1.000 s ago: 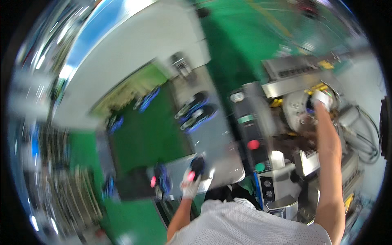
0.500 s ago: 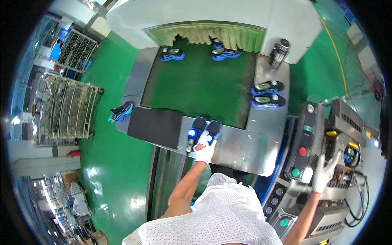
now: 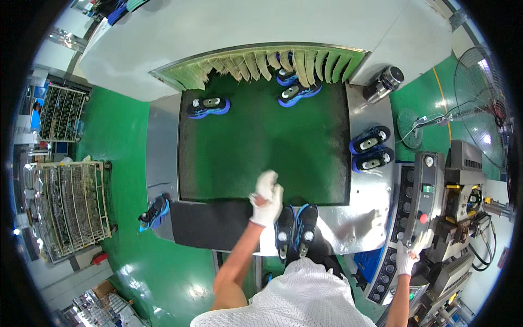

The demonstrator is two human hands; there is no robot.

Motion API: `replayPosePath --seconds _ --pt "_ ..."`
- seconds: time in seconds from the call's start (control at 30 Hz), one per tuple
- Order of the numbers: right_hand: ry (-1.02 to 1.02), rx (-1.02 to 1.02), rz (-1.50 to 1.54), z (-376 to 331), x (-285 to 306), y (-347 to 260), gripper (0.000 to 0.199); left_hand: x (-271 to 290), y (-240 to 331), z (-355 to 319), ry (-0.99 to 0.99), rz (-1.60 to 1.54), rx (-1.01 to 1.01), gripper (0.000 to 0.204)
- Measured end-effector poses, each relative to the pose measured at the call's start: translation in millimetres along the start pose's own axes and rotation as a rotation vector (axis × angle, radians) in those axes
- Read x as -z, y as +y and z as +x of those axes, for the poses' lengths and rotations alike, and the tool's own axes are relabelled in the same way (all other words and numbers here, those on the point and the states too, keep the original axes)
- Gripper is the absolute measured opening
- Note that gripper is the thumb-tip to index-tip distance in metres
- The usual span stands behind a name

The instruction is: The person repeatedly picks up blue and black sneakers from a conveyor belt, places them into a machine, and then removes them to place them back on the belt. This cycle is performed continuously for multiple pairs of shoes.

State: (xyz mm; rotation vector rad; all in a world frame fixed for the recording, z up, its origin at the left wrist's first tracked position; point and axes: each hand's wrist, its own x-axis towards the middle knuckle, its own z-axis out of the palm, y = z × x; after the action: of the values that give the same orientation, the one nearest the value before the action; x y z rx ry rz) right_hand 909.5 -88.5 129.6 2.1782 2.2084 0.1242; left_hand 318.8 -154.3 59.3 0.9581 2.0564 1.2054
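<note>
My left hand [image 3: 266, 199], in a white glove, hovers over the near edge of the green conveyor belt [image 3: 234, 147], fingers stretched out and holding nothing. Just right of its wrist, a pair of black-and-blue sneakers [image 3: 306, 224] stands on the metal ledge, apart from the fingers. My right hand [image 3: 412, 253], also gloved, is beside the machine's control panel [image 3: 427, 191], just below its red button. Its fingers are spread with nothing visible in them; whether they touch the panel, I cannot tell.
Further sneakers ride on the belt near the strip curtain [image 3: 256, 65]. Another pair [image 3: 371, 150] lies on the right ledge beyond my reach, with a steel flask [image 3: 384, 84] behind. A black mat [image 3: 210, 223] covers the near-left ledge; one sneaker [image 3: 155, 212] sits at its corner.
My left hand has let go of the sneaker pair and moved up and left of it. My right hand has drawn back from the machine toward the panel's lower end. The view has shifted.
</note>
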Motion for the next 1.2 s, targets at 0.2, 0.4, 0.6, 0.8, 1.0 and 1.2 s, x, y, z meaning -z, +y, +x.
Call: replayPosePath --seconds 0.2,0.4,0.6,0.8,1.0,1.2 --pt "-0.370 -0.266 -0.027 -75 7 -59 0.099 126 -69 206 0.446 0.454 0.031 0.069" --pt "-0.562 -0.451 0.004 -120 -8 -60 0.089 181 -99 333 0.394 0.489 -0.073 0.077" --pt "-0.522 -0.536 0.327 -153 -29 -56 0.081 150 -117 307 0.468 0.682 -0.160 0.029" --pt "-0.601 -0.497 0.678 -99 19 -161 0.082 83 -33 189 0.146 0.663 -0.311 0.014" --pt "-0.521 0.047 0.678 -51 72 -248 0.097 -56 115 22 -0.705 0.514 -0.677 0.022" --pt "0.013 -0.153 0.880 -91 82 -151 0.059 -168 262 -127 -1.162 -0.169 -0.946 0.027"
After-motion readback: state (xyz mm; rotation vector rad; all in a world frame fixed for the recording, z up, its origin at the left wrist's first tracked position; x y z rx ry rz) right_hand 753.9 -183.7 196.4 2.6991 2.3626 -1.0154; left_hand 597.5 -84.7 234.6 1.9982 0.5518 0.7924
